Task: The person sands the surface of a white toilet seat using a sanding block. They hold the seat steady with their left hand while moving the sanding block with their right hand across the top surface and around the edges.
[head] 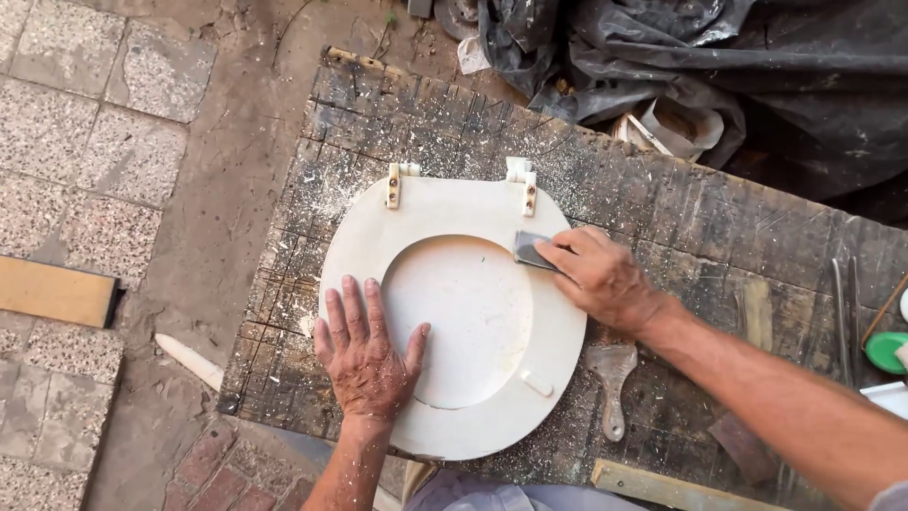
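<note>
A white toilet seat with its lid [558, 322] lies flat, underside up, on a scarred wooden board [426, 123]. Two hinge brackets [393, 185] stick out at its far edge. My left hand [364, 355] presses flat on the seat's near left rim, fingers spread. My right hand [601, 274] grips a small grey piece of sandpaper [528, 248] and holds it against the seat's upper right rim. White dust covers the board around the seat.
A putty knife [612, 378] lies on the board right of the seat. A wooden strip [667, 487] sits at the near edge. Black plastic sheeting [757, 76] is heaped at the back right. A green lid [887, 350] shows at the right edge. Paving lies to the left.
</note>
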